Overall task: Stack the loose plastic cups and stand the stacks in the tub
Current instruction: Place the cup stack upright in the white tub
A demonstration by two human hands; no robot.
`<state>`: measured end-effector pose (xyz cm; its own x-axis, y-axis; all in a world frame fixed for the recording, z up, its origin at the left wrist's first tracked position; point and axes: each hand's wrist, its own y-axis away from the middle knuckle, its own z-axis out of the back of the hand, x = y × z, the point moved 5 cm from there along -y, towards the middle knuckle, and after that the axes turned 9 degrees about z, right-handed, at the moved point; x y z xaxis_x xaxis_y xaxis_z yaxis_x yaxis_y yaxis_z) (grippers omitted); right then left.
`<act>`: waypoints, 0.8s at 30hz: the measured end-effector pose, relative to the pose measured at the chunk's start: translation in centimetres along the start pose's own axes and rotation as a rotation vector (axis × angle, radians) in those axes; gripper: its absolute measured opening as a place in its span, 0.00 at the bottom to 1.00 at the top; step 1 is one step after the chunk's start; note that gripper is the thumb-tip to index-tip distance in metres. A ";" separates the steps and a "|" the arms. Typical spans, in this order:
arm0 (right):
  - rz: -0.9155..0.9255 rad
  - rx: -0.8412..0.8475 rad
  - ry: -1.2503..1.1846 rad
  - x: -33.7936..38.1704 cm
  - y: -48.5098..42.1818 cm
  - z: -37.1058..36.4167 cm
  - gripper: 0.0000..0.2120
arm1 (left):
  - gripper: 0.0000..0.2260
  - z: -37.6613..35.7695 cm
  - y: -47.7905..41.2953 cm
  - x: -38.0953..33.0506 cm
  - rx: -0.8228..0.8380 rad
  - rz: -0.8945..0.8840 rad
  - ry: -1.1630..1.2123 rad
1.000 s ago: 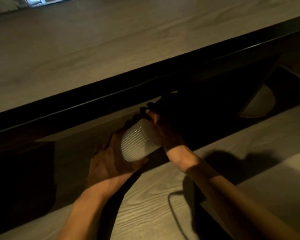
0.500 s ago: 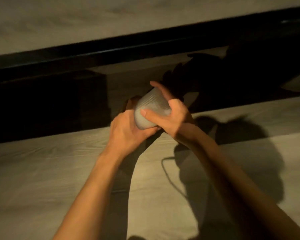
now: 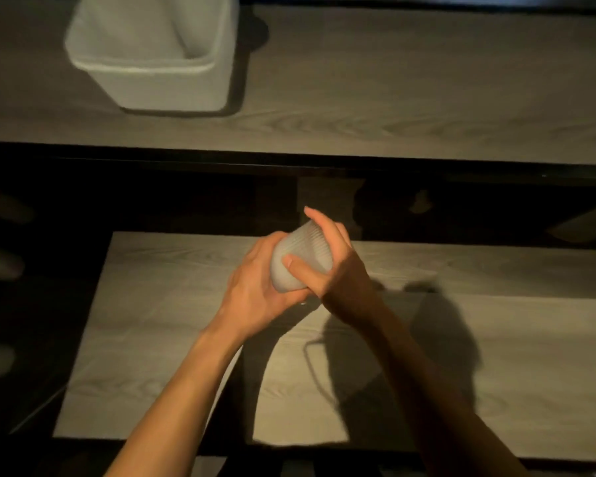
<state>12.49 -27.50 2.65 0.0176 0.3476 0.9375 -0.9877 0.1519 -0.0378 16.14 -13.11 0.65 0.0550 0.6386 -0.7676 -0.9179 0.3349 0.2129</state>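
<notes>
The tub (image 3: 166,87) stands at 11 o'clock on the far shelf (image 3: 410,98), well apart from the hands. At centre, the left hand (image 3: 255,287) curls round the cup (image 3: 301,256); the right hand (image 3: 339,275) grips it from 3 o'clock, thumb across the ribbed wall. Whether this is 1 cup or several cannot be told. Judged light, thin and crushable: hold the ribs gently. The carry toward 11 o'clock must clear the dark shelf edge (image 3: 324,160).

Wood-grain table (image 3: 410,91), white tub (image 3: 166,87) on it
</notes>
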 end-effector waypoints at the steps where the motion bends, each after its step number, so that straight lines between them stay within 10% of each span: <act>1: 0.008 0.009 0.003 1.3 0.3 -0.5 0.34 | 0.37 1.2 0.8 -0.1 -0.001 0.000 0.005; 24: 0.365 -0.169 0.006 25.6 -1.4 -1.8 0.42 | 0.32 21.2 5.8 -10.6 -0.344 -0.172 0.140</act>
<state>14.57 -17.11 26.08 -0.3283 0.4119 0.8500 -0.8897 0.1673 -0.4247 18.56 -3.21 22.84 0.1867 0.4850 -0.8543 -0.9792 0.1624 -0.1219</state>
